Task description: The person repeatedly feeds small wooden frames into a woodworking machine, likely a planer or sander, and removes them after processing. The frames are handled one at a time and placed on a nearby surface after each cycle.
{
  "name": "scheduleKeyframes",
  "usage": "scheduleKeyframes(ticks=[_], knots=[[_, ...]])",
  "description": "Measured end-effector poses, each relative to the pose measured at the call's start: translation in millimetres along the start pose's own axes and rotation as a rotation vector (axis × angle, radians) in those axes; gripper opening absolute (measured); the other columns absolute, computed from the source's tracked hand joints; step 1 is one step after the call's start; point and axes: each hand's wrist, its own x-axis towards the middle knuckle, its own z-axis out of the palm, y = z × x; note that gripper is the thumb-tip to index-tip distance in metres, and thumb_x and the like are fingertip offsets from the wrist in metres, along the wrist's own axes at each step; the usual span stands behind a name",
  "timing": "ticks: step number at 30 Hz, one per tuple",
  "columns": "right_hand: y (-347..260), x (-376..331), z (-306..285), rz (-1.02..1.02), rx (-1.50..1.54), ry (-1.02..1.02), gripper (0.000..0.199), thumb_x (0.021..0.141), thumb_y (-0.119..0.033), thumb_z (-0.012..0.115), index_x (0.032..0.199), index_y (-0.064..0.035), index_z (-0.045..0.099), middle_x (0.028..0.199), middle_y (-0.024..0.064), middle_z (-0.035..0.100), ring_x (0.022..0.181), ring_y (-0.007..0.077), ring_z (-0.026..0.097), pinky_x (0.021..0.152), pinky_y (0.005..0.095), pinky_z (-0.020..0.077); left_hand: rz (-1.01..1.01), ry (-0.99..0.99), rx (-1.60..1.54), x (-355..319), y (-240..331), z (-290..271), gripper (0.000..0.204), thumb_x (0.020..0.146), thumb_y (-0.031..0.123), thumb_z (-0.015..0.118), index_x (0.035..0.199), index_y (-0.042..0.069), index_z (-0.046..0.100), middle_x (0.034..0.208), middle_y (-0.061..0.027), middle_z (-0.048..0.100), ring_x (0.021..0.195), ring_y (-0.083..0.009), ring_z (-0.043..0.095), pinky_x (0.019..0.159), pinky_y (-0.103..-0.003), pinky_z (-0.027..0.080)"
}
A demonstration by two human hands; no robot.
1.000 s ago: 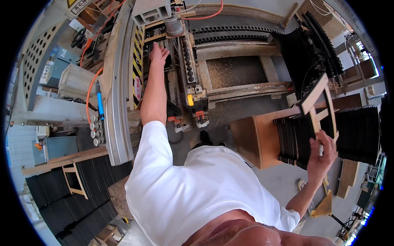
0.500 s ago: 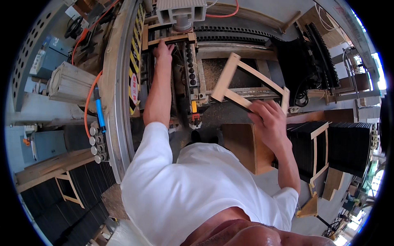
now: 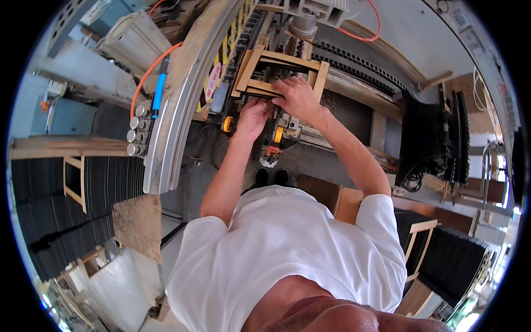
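Note:
A light wooden frame (image 3: pixel 251 69), rectangular with an open middle and wide end pieces, lies over the machine bed at the far side. Wood edges showing beneath its left end look like a second frame under it. My right hand (image 3: pixel 298 99) reaches across its near bar, fingers bent over the wood. Just below that bar is my left hand (image 3: pixel 255 117), palm partly up, with curled fingers against the near edge; its fingertips are partly hidden. Both hands are close together, nearly touching.
A grey machine head (image 3: pixel 304 25) hangs just beyond the frame. A metal rail with a yellow-black striped strip (image 3: pixel 225 52) runs along the left. Black bellows (image 3: pixel 426 138) stand to the right. Stacks of dark frames (image 3: pixel 116 191) sit lower left, and a brown box (image 3: pixel 345 205) stands near me.
My right hand has carried its wooden frame left and away from me onto the machine bed. My left hand has come back to the near edge. The view has turned.

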Motion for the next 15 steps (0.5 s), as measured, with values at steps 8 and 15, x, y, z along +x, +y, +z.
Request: scheduleKeyframes(ticks=[8,15], knots=[[17.8,11.5,6.0,-0.009,0.077,-0.071,0.032,0.074,-0.013,0.069,0.102,-0.0081,0.055,0.08,0.0127,0.066,0.085,0.0326,0.064,0.078,0.0425,0.0462,0.176,0.199,-0.067,-1.6,-21.2,9.6,0.026,0.099,0.013,0.051,0.123,0.003,0.05,0.12,-0.0111,0.057,0.115,-0.0257,0.055,0.104,-0.044,0.041],[43.7,47.8,25.4,0.008,0.084,-0.028,0.029,0.077,-0.014,0.069,0.101,-0.0076,0.053,0.087,0.0147,0.068,0.092,0.0344,0.063,0.082,0.045,0.0453,0.229,0.3,0.116,-109.8,-25.0,17.0,0.037,0.1,0.011,0.048,0.134,-0.001,0.042,0.129,-0.0145,0.053,0.12,-0.0279,0.053,0.104,-0.044,0.042]])
